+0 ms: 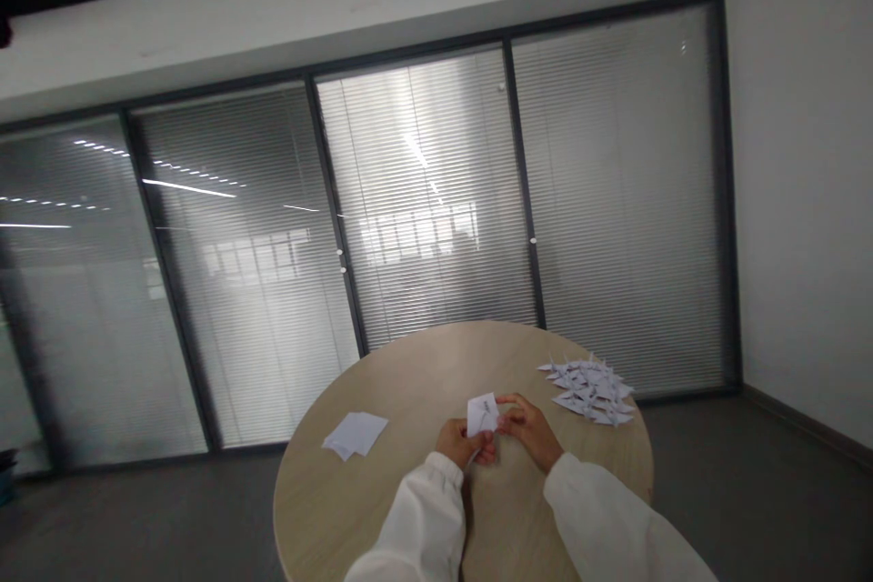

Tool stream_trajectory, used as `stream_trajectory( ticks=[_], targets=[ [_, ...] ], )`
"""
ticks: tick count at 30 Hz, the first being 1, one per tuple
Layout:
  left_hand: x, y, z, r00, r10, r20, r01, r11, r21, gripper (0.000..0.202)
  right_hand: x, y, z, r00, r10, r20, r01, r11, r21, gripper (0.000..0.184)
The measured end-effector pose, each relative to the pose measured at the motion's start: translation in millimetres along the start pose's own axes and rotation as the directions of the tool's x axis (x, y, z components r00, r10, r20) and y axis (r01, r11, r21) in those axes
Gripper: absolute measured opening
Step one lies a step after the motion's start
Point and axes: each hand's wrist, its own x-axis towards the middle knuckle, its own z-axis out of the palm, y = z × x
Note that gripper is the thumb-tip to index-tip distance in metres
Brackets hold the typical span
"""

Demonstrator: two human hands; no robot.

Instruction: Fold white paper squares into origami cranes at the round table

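Paper (pixel 480 416) was what I held over the worktop (pixel 423 382), my left grip (pixel 456 443) pinched on its lower edge and my right grip (pixel 528 430) on its right edge, probably for steadiness. Sheets (pixel 356 434) lay left, folded pieces (pixel 592 391) farther off right, likely apart to prevent mixing.
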Motion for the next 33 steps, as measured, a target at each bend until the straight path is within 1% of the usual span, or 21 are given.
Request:
stream_trajectory(
  ticks=[4,7,10,14,17,21,23,26,29,33],
  targets=[
    [-1.6,3.5,0.7,0.999,0.005,-0.032,-0.004,0.999,0.04,0.027,-0.2,1.4,0.9,1.0,0.011,0.01,-0.011,1.0,-0.025,0.042],
    [-2.1,4.6,1.4,1.0,-0.006,-0.029,0.008,0.998,0.058,0.026,-0.4,2.4,1.3,1.0,0.022,0.019,-0.02,0.997,-0.069,0.043],
    [-2.0,4.0,2.8,1.0,-0.01,-0.02,0.011,0.997,0.07,0.027,-0.4,2.7,1.5,1.0,0.021,0.022,-0.019,0.996,-0.088,0.039],
    [-1.5,2.8,4.4,1.0,-0.015,-0.025,0.016,0.998,0.061,0.032,-0.6,0.4,2.5,1.0,0.019,-0.019,-0.021,0.995,-0.093,0.032],
    [-1.1,2.8,4.2,1.0,-0.016,-0.009,0.017,0.999,0.04,0.035,-0.7,-1.8,2.6,0.999,0.011,-0.041,-0.015,0.996,-0.086,0.03],
    [-0.1,2.5,2.9,0.999,-0.05,-0.002,0.05,0.998,0.031,0.039,-0.7,-2.4,1.8,0.997,0.013,-0.07,-0.016,0.998,-0.055,0.029],
    [0.3,1.6,2.4,0.998,-0.058,0.0,0.058,0.998,0.027,0.041,-0.8,-1.9,1.6,0.995,0.014,-0.098,-0.021,0.998,-0.062,0.03],
    [0.5,-0.1,1.9,0.999,-0.035,0.008,0.035,0.999,0.031,0.043,-0.9,-1.7,2.3,0.993,0.01,-0.118,-0.018,0.998,-0.064,0.032],
    [0.5,-1.4,1.0,1.0,-0.01,0.004,0.01,0.999,0.039,0.044,-0.9,-2.4,2.9,0.995,0.022,-0.095,-0.026,0.999,-0.038,0.036],
    [1.3,-2.5,-0.5,1.0,-0.004,0.0,0.004,0.999,0.043,0.044,-0.4,-1.9,2.3,0.997,0.037,-0.068,-0.039,0.999,-0.021,0.042]
  ],
)
